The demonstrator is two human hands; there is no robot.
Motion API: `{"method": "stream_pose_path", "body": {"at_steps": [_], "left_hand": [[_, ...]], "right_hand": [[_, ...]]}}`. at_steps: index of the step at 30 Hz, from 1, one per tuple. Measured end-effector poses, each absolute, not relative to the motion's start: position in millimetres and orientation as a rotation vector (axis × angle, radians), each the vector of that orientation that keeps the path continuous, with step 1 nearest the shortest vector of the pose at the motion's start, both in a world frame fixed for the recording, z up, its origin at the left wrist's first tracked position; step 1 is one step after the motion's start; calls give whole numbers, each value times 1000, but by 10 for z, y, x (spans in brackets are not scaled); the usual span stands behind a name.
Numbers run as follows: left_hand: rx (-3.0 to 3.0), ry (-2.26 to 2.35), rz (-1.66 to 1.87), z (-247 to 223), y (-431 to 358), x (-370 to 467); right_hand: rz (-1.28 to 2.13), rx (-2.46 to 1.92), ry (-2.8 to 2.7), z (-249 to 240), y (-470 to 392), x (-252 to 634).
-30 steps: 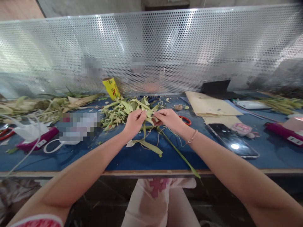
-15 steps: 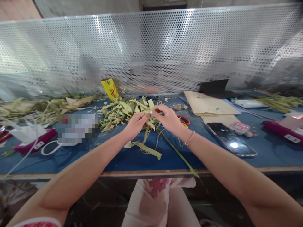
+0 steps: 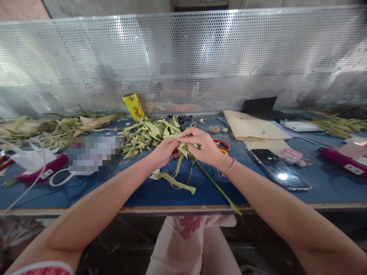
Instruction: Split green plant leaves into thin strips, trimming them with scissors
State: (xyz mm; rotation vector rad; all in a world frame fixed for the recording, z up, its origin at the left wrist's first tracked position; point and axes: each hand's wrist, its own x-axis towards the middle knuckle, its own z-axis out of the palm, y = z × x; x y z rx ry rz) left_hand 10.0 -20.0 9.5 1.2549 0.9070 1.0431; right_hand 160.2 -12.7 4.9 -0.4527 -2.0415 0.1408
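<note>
My left hand (image 3: 165, 152) and my right hand (image 3: 200, 144) meet over the blue table, fingertips touching. Both are closed on a pale green leaf strip (image 3: 183, 148), much of which their fingers hide. Just behind them lies a heap of knotted green leaf pieces (image 3: 143, 135). Below the hands, a loose dried strip (image 3: 179, 184) rests on the tabletop. A long green blade (image 3: 219, 187) slants from under my right hand past the table's front edge. Red-handled scissors (image 3: 222, 145) lie partly hidden behind my right wrist.
A yellow tube (image 3: 133, 107) leans near the perforated metal screen (image 3: 183, 57). On the right are a phone (image 3: 279, 170), a pink case (image 3: 290, 155) and brown paper (image 3: 255, 128). Purple power strips (image 3: 57, 168) and more dried leaves (image 3: 63, 128) occupy the left. The table's front edge (image 3: 177, 209) is close.
My right fingers have moved left and down over my left fingertips. The upright leaf end that stood above them is now folded down or covered.
</note>
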Motion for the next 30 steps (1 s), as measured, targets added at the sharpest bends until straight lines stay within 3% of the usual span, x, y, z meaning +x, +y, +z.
{"method": "stream_pose_path", "body": {"at_steps": [16, 30], "left_hand": [[1381, 946, 1139, 54, -176, 98], [1219, 818, 1147, 82, -217, 138]], "right_hand": [[605, -794, -1864, 133, -154, 1572], [548, -858, -1768, 70, -126, 1535]]}}
